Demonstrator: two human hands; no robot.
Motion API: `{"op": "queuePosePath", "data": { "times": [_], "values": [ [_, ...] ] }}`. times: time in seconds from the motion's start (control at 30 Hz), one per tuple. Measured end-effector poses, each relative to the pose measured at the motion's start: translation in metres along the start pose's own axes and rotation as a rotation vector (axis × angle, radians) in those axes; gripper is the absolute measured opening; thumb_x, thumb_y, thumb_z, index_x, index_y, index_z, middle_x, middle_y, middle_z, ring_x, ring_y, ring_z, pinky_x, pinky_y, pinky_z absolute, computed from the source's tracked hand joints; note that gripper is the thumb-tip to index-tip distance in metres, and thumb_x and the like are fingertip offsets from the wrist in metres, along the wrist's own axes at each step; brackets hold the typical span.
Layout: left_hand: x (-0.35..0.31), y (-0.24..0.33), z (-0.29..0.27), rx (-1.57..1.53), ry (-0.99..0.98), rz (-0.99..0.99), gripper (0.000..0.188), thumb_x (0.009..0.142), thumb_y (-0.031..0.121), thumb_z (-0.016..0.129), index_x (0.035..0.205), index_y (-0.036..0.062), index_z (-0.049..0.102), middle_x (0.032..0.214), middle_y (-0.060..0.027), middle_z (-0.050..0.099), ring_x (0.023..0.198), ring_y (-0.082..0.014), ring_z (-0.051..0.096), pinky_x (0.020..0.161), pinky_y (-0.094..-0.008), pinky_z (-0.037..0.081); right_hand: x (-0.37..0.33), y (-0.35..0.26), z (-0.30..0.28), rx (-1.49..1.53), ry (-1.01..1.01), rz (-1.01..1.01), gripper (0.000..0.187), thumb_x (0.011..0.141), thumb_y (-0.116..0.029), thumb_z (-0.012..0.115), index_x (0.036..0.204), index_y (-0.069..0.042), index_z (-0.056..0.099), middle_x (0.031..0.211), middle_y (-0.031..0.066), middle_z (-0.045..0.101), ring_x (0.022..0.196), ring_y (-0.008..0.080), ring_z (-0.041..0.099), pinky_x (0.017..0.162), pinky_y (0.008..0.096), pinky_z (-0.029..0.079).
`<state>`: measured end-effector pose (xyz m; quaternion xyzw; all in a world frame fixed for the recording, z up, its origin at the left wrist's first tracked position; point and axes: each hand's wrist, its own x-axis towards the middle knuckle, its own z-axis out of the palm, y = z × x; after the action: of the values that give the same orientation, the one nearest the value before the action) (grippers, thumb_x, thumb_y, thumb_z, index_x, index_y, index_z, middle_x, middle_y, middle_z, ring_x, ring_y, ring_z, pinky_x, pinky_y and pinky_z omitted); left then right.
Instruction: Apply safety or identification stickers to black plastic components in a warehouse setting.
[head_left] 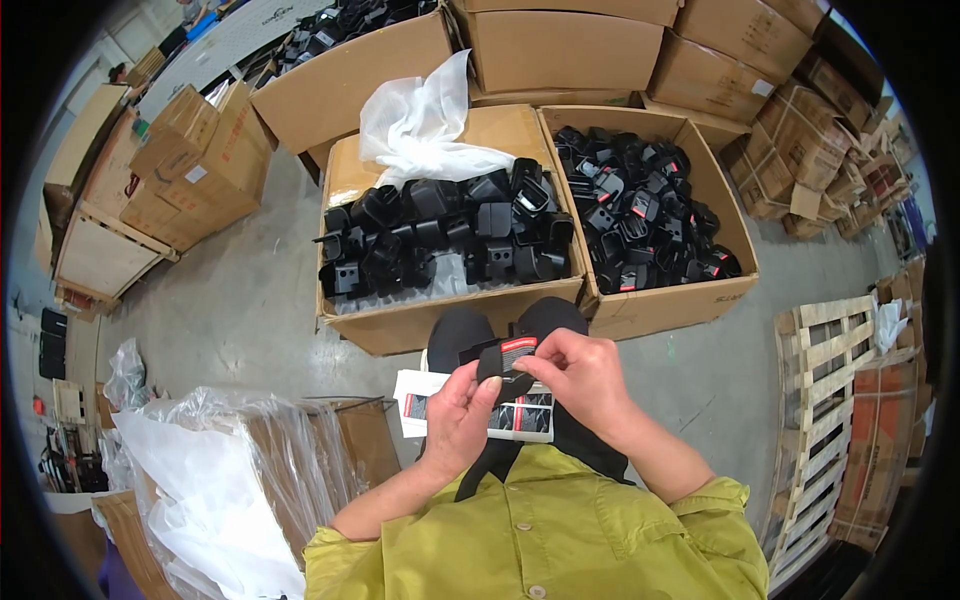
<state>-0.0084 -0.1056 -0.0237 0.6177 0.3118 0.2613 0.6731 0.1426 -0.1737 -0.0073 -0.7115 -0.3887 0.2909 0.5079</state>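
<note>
Left hand [458,412]: thumb and fingers clamped on a black part [490,364], held above the lap. Right hand [582,372]: thumb and forefinger at the part's right edge; cannot tell whether they are closed on it. Part is dark, with a curved strap-like band and a red, white and black label [518,347] on its upper face. White label sheets [410,384] lie under the hands. Beyond the knees, two open cartons side by side on grey concrete floor [230,315]: left carton [400,337] and right carton [665,306], both heaped with black parts. Wooden pallet [822,400] at right; plastic-wrapped cardboard [320,450] at left. Fingers hide much of the held part; its underside is unseen. Rim of view dark, edges bent.
</note>
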Motion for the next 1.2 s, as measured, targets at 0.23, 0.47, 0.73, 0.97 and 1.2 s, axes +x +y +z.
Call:
{"op": "queuePosePath", "data": {
  "times": [0.23,0.47,0.73,0.97,1.2],
  "values": [
    [0.003,-0.008,-0.004,-0.168,-0.031,-0.064,0.026,0.086,0.010,0.049,0.106,-0.0057,0.049,0.094,-0.0050,0.057,0.083,-0.0077,0.053,0.075,-0.0203,0.042,0.008,0.018,0.004,-0.095,-0.213,-0.121,0.055,0.061,-0.027,0.075,0.103,0.001,0.052,0.082,0.0087,0.059,0.073,0.0134,0.057,0.067,0.0253,0.046],
    [0.020,-0.023,-0.007,-0.307,-0.109,-0.185,0.028,0.085,0.010,0.049,0.109,-0.0050,0.046,0.100,-0.0052,0.055,0.090,-0.0087,0.050,0.081,-0.0217,0.039,0.019,0.061,0.003,0.538,-0.342,0.355,0.035,0.076,-0.021,0.062,0.104,-0.002,0.053,0.091,0.0031,0.057,0.077,0.0089,0.054,0.066,0.0249,0.046],
    [0.028,-0.011,-0.042,-0.108,0.197,-0.055,0.032,0.085,0.009,0.048,0.115,0.0015,0.042,0.115,-0.0087,0.047,0.102,-0.0151,0.047,0.088,-0.0257,0.037,0.118,0.109,-0.101,0.980,0.283,0.328,0.063,0.075,-0.048,0.057,0.110,0.003,0.043,0.100,0.0191,0.051,0.087,0.0244,0.056,0.075,0.0340,0.050],
    [-0.022,-0.056,-0.101,-0.010,0.467,-0.146,0.028,0.083,0.009,0.051,0.109,0.0003,0.046,0.104,-0.0063,0.051,0.092,-0.0112,0.048,0.081,-0.0228,0.038,0.055,0.089,-0.020,0.311,-0.323,0.257,0.033,0.075,-0.023,0.063,0.097,0.000,0.053,0.081,0.0092,0.060,0.073,0.0156,0.059,0.067,0.0272,0.049],
    [-0.026,-0.074,-0.101,-0.036,0.270,-0.511,0.035,0.078,0.011,0.060,0.109,-0.0025,0.048,0.100,-0.0081,0.056,0.089,-0.0106,0.052,0.080,-0.0248,0.040,0.021,0.072,0.052,-0.340,-0.751,0.050,0.045,0.068,-0.024,0.067,0.103,-0.001,0.053,0.088,0.0161,0.059,0.083,0.0300,0.056,0.078,0.0336,0.043]
  ]
}}
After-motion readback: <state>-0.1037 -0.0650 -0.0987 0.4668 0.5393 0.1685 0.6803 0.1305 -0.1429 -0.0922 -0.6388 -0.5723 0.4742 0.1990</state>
